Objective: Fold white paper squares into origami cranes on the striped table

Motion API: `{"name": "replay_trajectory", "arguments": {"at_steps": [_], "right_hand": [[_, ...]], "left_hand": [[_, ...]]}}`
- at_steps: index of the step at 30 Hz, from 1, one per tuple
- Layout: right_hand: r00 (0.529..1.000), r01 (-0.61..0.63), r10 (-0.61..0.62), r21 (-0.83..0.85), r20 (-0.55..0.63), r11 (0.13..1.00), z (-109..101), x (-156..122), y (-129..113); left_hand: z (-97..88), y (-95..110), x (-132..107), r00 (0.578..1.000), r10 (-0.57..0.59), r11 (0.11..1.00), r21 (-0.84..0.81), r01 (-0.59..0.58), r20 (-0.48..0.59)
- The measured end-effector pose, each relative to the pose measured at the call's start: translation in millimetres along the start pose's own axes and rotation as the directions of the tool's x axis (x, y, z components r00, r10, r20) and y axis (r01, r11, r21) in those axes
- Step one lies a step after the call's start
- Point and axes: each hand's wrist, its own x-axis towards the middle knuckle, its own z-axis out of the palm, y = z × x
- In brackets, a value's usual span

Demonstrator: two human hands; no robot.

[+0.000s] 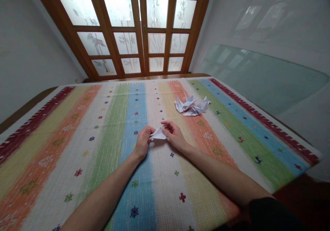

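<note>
Small white folded-paper piece (pixel 159 134) bridging two hands at the centre of the frame.
Its long axis runs roughly left to right, neither hand nearer: the left hand's (pixel 143 141) grip pinches the left end, the right hand's (pixel 176 136) grip the right, thumb foremost. It looks flat-faced, sharply creased and roughly triangular, above the stripe-clothed tabletop (pixel 108 155).

Daylight is glaring through the glazed doors (pixel 138 31). The right wall (pixel 260 18) is catching reflections. Wide-angle distortion is stretching the edges.
</note>
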Motion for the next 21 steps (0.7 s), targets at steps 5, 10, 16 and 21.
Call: {"name": "replay_trajectory", "arguments": {"at_steps": [5,10,16,21], "right_hand": [[0.993,-0.044,0.056,0.117,-0.103,0.992,0.2,4.0,2.0],[0.986,-0.103,0.130,0.238,-0.101,0.966,0.9,5.6,0.3],[0.987,-0.146,0.156,0.223,-0.029,0.964,0.8,5.2,-0.9],[0.995,-0.088,0.090,0.075,-0.030,0.993,-0.7,3.6,-1.0]], "left_hand": [[-1.4,-4.9,0.4,0.995,0.023,1.000,-0.003,-0.023,0.097],[-0.3,-3.0,0.5,0.979,-0.024,0.997,-0.065,0.038,0.201],[3.5,6.9,-3.0,0.938,-0.140,0.963,-0.177,0.203,0.317],[3.1,9.4,-1.9,0.972,-0.106,0.964,-0.218,0.153,0.212]]}}
